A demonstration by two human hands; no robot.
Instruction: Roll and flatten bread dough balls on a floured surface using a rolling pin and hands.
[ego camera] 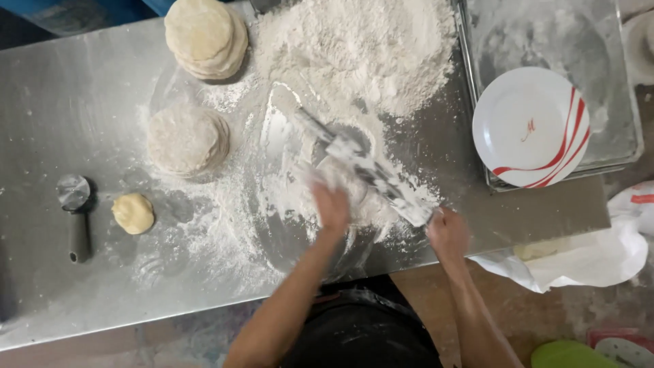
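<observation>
A floured rolling pin [371, 174] lies slanted across the steel table [68, 102], over a flattened piece of dough that is mostly hidden by motion blur. My right hand [447, 232] grips the pin's near right end. Fingers spread and blurred, my left hand [332, 204] rests flat on the floured dough beside the pin's middle. A small dough ball [133, 212] sits to the left. Two stacks of rolled dough discs stand further back, one dusted with flour [187, 138] and one at the far edge [206, 35].
A big heap of flour [361, 48] lies at the back centre. A round cutter with a grey handle [76, 212] lies at the left. A white plate with red stripes [531, 127] rests on a metal tray [627, 129] at the right. A white plastic bag [593, 255] hangs off the table's right edge.
</observation>
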